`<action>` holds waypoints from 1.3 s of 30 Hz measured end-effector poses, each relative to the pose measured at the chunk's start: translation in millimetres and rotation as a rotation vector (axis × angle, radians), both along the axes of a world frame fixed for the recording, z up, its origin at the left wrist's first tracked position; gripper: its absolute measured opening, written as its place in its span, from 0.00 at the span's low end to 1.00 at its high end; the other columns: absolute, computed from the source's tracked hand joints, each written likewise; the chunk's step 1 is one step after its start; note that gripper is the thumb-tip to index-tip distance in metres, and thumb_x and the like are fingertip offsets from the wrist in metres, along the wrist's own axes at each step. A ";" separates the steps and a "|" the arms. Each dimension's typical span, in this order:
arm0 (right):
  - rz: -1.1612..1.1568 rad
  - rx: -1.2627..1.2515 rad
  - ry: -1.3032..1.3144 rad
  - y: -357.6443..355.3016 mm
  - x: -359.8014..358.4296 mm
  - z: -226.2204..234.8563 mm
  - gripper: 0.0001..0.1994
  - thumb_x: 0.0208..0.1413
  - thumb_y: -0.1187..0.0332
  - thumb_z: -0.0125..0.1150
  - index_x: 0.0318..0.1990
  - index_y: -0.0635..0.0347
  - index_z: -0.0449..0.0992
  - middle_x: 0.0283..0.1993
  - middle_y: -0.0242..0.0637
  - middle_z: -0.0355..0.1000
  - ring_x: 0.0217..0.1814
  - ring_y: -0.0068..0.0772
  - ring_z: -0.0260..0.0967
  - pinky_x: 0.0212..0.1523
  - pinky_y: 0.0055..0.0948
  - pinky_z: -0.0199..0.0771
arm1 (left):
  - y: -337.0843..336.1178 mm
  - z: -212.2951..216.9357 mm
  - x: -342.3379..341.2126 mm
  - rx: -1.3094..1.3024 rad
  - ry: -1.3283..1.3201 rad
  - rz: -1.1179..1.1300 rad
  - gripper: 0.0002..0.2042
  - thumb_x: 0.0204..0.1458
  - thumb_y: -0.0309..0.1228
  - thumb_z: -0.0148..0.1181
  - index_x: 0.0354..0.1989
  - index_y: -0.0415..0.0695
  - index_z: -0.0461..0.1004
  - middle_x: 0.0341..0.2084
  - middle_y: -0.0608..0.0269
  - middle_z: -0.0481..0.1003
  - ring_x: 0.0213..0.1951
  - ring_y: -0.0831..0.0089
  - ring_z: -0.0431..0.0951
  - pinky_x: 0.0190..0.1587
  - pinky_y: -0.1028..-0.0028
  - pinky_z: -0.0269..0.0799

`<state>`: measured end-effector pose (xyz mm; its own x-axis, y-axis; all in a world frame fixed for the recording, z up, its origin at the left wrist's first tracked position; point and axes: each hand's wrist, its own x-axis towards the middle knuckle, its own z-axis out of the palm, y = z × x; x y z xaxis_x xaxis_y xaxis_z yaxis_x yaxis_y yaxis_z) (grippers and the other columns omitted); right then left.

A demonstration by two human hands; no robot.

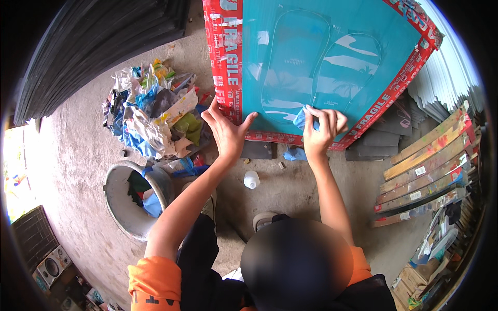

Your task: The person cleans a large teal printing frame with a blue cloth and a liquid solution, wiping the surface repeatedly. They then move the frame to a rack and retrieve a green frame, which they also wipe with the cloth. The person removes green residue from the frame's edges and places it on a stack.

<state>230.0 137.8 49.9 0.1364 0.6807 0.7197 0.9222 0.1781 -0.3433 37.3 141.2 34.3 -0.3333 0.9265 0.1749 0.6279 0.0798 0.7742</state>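
Observation:
A screen-printing frame (224, 62) with red printed tape around its border leans in front of me. Its teal mesh (303, 49) carries the outlines of two sandal soles. At the lower left corner, my left hand (228, 132) steadies the taped edge with its fingers spread and thumb over the mesh. My right hand (326, 128) is closed on a crumpled blue cloth (299, 120), pressed to the mesh near the lower edge. Part of the cloth is hidden under the fingers. A small white bottle (251, 180) stands on the floor below the frame.
To the left are a heap of stained rags (161, 116) and a grey bucket (110, 199) with cloths inside. Another blue cloth (295, 154) lies under the frame. Wooden-edged frames (423, 179) stack at right, near dark pads (377, 145). Black sheets (104, 41) fill the far left.

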 end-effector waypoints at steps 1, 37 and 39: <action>0.015 0.020 0.063 4.0 -2.8 -3.9 0.08 0.40 0.71 0.67 0.29 0.46 0.75 0.27 0.22 0.66 0.41 0.31 0.59 0.46 0.35 0.49 | 0.7 0.4 0.8 -0.007 0.001 0.010 0.49 0.29 0.41 0.76 0.59 0.42 0.48 0.45 0.47 0.54 0.48 0.53 0.57 0.52 0.58 0.57; 0.109 -0.019 0.025 8.0 -41.2 -3.8 0.09 0.40 0.72 0.68 0.30 0.47 0.75 0.29 0.24 0.69 0.43 0.32 0.59 0.48 0.37 0.50 | 0.6 6.3 -3.7 -0.031 -0.120 -0.013 0.42 0.35 0.39 0.73 0.56 0.41 0.52 0.45 0.51 0.54 0.49 0.56 0.61 0.51 0.60 0.61; -0.066 0.052 0.122 3.9 -18.7 0.6 0.08 0.42 0.74 0.67 0.28 0.49 0.75 0.28 0.26 0.68 0.41 0.32 0.57 0.46 0.37 0.50 | -2.4 5.4 -3.3 -0.064 -0.127 0.008 0.42 0.35 0.39 0.73 0.55 0.41 0.52 0.44 0.50 0.54 0.49 0.55 0.61 0.51 0.60 0.61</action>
